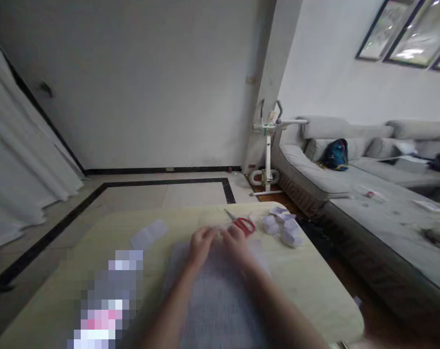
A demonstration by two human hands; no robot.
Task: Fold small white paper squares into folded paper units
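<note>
My left hand (201, 246) and my right hand (237, 245) meet over the far part of a large greyish sheet (220, 305) on the table. Their fingers are closed in a pinch, close together. Something small and pale shows between the fingertips, too blurred to name. Just beyond my right hand lies a pair of scissors (244, 226) with red handles, its blades pointing away to the left. Several folded pieces of white paper (291, 233) are grouped to the right of the scissors. A flat strip of pale paper (149, 233) rests to the left of the sheet.
The pale wooden table (314, 291) has rounded corners. A pixelated patch (106, 300) covers its left side. Along the right stands a grey sofa (387, 208) with a blue backpack (335, 155). A white exercise machine (268, 155) stands behind the table, and a white curtain (19, 145) hangs left.
</note>
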